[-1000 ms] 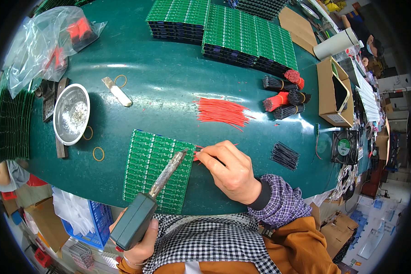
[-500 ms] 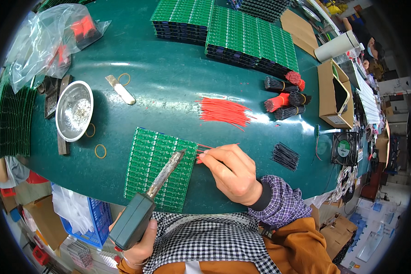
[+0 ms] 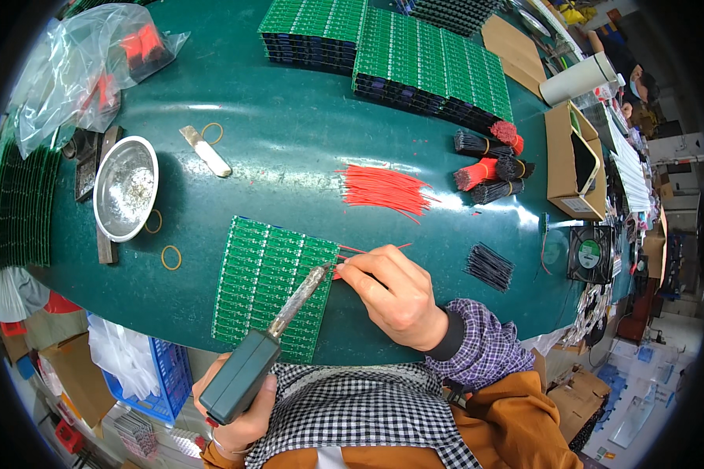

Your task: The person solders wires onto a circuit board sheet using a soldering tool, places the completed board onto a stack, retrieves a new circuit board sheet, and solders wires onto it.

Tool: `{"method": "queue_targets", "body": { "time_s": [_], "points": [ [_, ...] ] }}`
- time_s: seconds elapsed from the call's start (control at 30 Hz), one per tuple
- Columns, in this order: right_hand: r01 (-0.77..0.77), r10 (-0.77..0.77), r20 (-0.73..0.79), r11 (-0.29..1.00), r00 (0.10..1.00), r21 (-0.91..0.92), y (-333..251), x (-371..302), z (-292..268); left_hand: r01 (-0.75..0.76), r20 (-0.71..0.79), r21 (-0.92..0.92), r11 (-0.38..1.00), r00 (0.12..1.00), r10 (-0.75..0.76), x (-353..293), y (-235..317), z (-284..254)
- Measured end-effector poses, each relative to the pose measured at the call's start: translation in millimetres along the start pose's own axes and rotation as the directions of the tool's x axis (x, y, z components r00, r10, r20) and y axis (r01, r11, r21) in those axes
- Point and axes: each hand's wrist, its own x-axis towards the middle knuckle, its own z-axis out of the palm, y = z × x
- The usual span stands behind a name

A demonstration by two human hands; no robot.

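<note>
My left hand point(image 3: 246, 414) is wrapped round the dark green handle of a soldering iron point(image 3: 246, 375). The iron's tip reaches the right edge of a green circuit board panel point(image 3: 246, 281) lying on the table. There my right hand point(image 3: 395, 297) pinches a red wire point(image 3: 338, 273) at the edge, close to the tip; whether tip and wire touch is too small to tell. Other red wires stick out from that edge just above the fingers. Beyond the hands lies a loose pile of red wires point(image 3: 383, 190).
Stacked circuit board panels point(image 3: 430, 66) stand at the back. Bundled wires point(image 3: 485, 168), a cardboard box point(image 3: 571, 164) and a small fan point(image 3: 590, 254) sit right, near loose black wires point(image 3: 489, 266). Leftward are a white bowl point(image 3: 127, 189), a white-handled blade point(image 3: 206, 152) and a plastic bag point(image 3: 70, 70).
The soldering iron has shifted right and slightly down the board's edge, its tip now closer to my right fingers. My right hand has moved slightly, still pinching a red wire.
</note>
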Motion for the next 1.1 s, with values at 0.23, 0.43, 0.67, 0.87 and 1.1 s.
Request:
{"method": "queue_targets", "body": {
  "time_s": [0.23,0.43,0.67,0.87,1.1],
  "points": [
    [-0.003,0.003,0.004,1.000,1.000,0.000,1,-2,0,0.010,0.024,-0.001,1.000,1.000,-0.010,3,5,0],
    [-0.002,0.002,0.008,1.000,1.000,0.000,1,-1,0,0.005,0.047,0.042,0.999,0.999,-0.007,3,5,0],
    [-0.036,0.036,0.002,0.999,0.999,0.022,-2,-1,0,0.001,-0.003,-0.006,1.000,1.000,-0.001,-2,0,-3],
    [-0.044,0.044,-0.006,0.999,0.999,0.010,-3,-1,1,0.034,-0.021,-0.030,0.999,0.999,-0.034,-5,0,-3],
    [-0.013,0.013,-0.060,1.000,0.998,0.001,-6,-1,1,-0.011,-0.077,-0.076,0.997,0.997,0.005,-4,1,0]
  ]
}}
